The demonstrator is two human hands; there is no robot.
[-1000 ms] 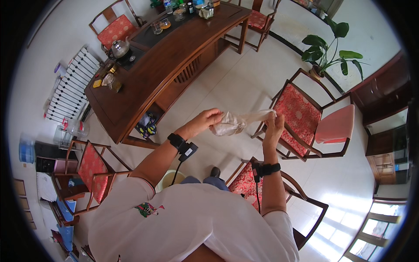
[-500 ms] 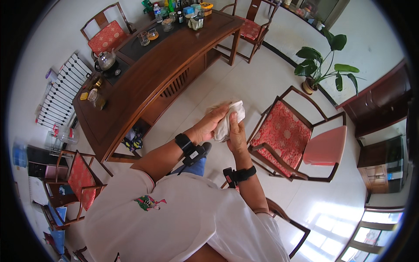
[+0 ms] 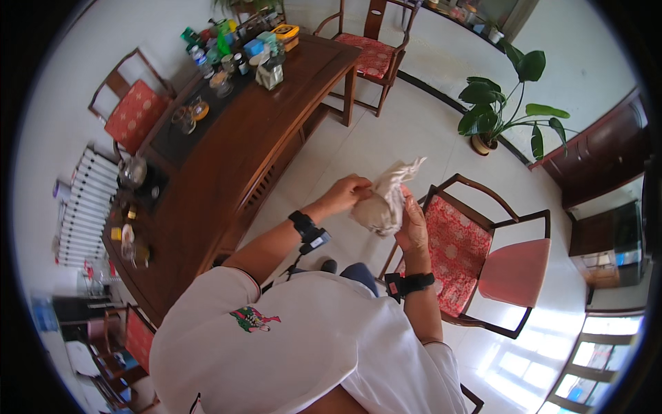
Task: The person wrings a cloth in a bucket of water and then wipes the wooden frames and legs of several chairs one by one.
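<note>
At the far left we see a long dark-brown wooden surface [image 3: 276, 124] running from near left to far right, its far end crowded with small bottles and jars [image 3: 234, 48], and a white ribbed radiator [image 3: 86, 207] against the left wall beyond it. A red-cushioned wooden chair [image 3: 134, 110] stands behind the surface.

Moving right, our left hand [image 3: 347, 195] is closed, its fingers pinching the upper left side of a crumpled pale beige cloth [image 3: 383, 201]. The cloth is held in the air above the pale tiled floor [image 3: 414, 117], in front of our chest, clear of the surface. Its long axis runs from near left up to far right, with a twisted loose tip pointing toward the far right. Our right hand [image 3: 414, 226] cups the cloth's lower bulk from the right, fingers curled against it.

Open floor lies between the surface's edge and the hands. Just right of the hands is a wooden armchair with a red patterned seat and pink cushion [image 3: 483, 255]. Farther right, a large-leafed green potted plant [image 3: 503, 114] stands by the wall, near a dark wooden cabinet [image 3: 600, 159].
</note>
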